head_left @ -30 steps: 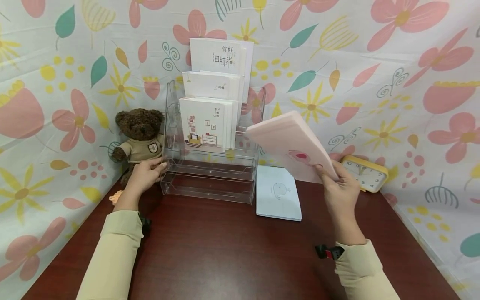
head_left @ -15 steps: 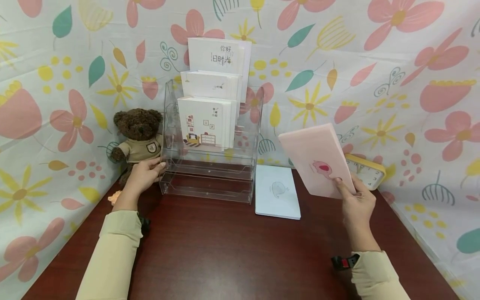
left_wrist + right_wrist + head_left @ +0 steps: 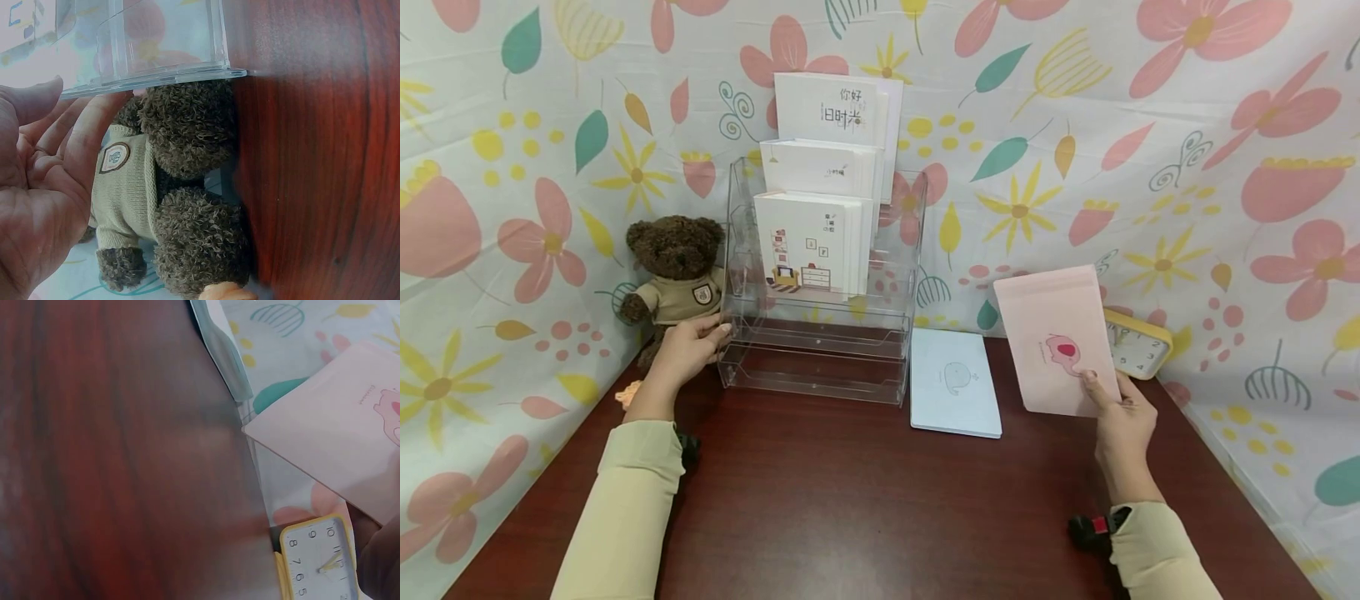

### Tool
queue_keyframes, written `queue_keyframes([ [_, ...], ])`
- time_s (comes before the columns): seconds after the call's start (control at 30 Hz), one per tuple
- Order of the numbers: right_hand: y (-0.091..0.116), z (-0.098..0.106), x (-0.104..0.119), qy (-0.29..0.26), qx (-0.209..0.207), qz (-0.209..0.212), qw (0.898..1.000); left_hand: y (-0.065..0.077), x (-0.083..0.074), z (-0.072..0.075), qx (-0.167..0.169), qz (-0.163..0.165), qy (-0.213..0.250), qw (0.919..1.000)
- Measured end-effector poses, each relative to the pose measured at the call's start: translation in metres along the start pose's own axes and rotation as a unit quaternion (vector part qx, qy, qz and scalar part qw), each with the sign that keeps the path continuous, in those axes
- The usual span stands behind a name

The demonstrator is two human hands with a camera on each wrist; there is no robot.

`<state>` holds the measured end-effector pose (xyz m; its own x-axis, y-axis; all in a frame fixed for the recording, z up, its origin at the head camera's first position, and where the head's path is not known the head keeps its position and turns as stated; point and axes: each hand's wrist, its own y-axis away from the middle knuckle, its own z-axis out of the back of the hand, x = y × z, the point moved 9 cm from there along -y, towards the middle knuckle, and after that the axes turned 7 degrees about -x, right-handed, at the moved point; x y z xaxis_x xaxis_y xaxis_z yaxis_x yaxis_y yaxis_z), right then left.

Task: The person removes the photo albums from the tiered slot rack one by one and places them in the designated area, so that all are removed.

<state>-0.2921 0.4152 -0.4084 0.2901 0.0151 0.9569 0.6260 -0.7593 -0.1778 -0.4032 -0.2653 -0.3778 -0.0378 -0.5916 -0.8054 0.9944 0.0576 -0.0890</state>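
Observation:
My right hand grips a pink notebook by its lower right corner, thumb across the cover. The cover shows a pink elephant with a red heart-shaped ear. In the right wrist view the notebook is partly cut off, and little of the hand shows. At the left, my left hand holds the side edge of a clear acrylic tiered rack. The left wrist view has the thumb and fingers at the rack's side panel. White books stand in the rack's upper tiers.
A light blue notebook with a whale drawing lies right of the rack. Behind the pink notebook is a yellow clock. A brown teddy bear sits left of the rack, with a small orange object near my left wrist.
My right hand has carried the pink notebook to the right and down, away from the rack, and its cover has turned more toward the head camera. The left hand stays at the rack.

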Motion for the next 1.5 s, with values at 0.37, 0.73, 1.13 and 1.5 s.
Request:
queue_keyframes([
  [0.37,0.002,0.001,-0.002,0.011,-0.001,-0.021,1.0,0.0,-0.001,0.001,-0.004,-0.004,-0.013,0.9999],
  [0.73,-0.002,0.009,-0.026,0.068,-0.007,-0.111,0.991,0.0,0.0,0.0,-0.005,-0.001,-0.012,0.9999],
  [1.13,-0.002,0.019,-0.041,0.131,-0.009,-0.131,0.983,-0.001,0.0,0.0,-0.006,-0.005,-0.01,0.9999],
  [1.5,-0.004,0.024,-0.054,0.171,0.007,-0.145,0.975,-0.001,-0.001,0.0,-0.004,-0.003,-0.002,1.0],
])
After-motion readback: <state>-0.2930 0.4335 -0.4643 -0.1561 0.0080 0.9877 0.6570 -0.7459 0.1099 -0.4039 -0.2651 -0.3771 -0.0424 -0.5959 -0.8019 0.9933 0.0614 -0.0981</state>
